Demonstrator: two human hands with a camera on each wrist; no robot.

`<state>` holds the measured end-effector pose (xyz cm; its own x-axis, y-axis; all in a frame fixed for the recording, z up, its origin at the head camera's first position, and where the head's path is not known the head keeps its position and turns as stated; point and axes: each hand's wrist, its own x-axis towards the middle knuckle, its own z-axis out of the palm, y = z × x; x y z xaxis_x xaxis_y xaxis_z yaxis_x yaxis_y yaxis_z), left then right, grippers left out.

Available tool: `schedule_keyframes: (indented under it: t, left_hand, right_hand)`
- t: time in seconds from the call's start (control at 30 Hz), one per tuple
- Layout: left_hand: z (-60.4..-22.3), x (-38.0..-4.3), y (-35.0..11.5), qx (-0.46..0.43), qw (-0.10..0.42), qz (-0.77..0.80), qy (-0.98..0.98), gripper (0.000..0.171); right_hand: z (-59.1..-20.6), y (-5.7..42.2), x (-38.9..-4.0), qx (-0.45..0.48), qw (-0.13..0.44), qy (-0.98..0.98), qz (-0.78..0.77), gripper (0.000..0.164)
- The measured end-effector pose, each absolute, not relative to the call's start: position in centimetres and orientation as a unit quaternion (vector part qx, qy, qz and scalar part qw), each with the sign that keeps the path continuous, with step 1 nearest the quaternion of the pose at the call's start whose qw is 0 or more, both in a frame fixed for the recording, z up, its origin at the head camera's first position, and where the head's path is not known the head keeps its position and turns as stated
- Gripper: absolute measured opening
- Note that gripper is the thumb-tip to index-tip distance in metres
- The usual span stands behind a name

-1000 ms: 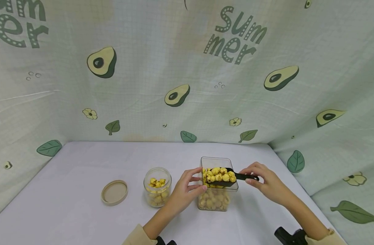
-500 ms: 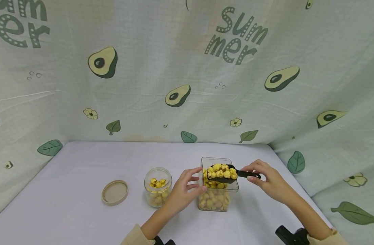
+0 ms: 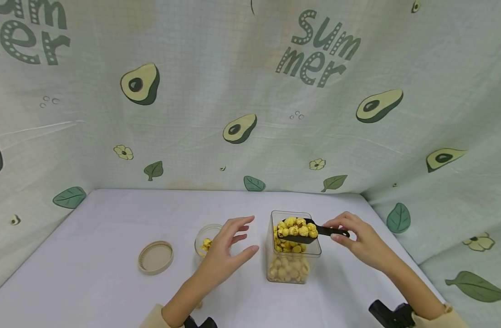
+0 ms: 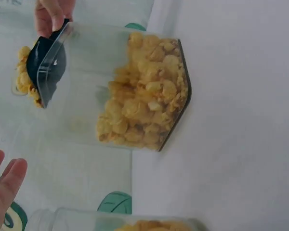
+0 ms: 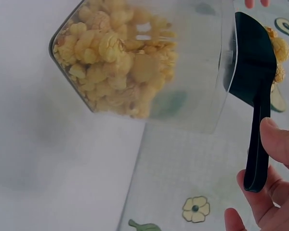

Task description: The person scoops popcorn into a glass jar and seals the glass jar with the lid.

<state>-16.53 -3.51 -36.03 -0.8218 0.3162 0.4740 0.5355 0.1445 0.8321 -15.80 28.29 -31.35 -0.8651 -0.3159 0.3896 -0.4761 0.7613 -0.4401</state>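
My right hand (image 3: 355, 239) pinches the handle of a black scoop (image 3: 326, 231) heaped with yellow popcorn (image 3: 296, 227). The scoop is held level over the mouth of a clear square container (image 3: 313, 255); in the right wrist view its bowl (image 5: 255, 57) is right at the rim. More popcorn (image 5: 120, 53) fills the container's lower part. To the left, my left hand (image 3: 226, 250) is held in the air with fingers spread and nothing in it. It overlaps a round glass jar (image 3: 198, 233), hiding most of it; some popcorn shows inside.
A beige round lid (image 3: 155, 258) lies on the white-covered table (image 3: 90, 255), left of the jar. Behind the table hangs a pale green cloth (image 3: 185, 100) printed with avocados and leaves. Black wrist gear (image 3: 391, 314) sits on the right forearm.
My left hand has let go of the container's side and moved left, in front of the jar. The loaded scoop has risen slightly from the popcorn in the container, still in my right hand.
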Motion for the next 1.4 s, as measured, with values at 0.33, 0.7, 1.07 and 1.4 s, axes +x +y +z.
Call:
schedule_keyframes:
  t: [0.33,0.7,1.07,1.4]
  left_hand:
    - [-35.5,-16.2,-7.6,-0.284,0.183,-0.513,-0.789,0.062]
    - [-37.1,-16.4,-11.1,-0.242,0.223,-0.47,-0.819,0.069]
    - [-39.1,-16.7,-13.0,-0.194,0.121,-0.491,-0.841,0.078]
    - [-40.8,-17.4,-13.4,-0.191,0.058,-0.548,-0.813,0.069]
  right_hand:
    - [-31.2,28.0,-15.9,0.216,0.151,-0.926,0.271,0.023]
    - [-31.1,27.9,-15.9,0.212,0.152,-0.927,0.268,0.023]
    - [-31.1,27.8,-15.8,0.215,0.155,-0.926,0.27,0.023]
    - [-31.2,27.8,-15.9,0.205,0.15,-0.928,0.273,0.023]
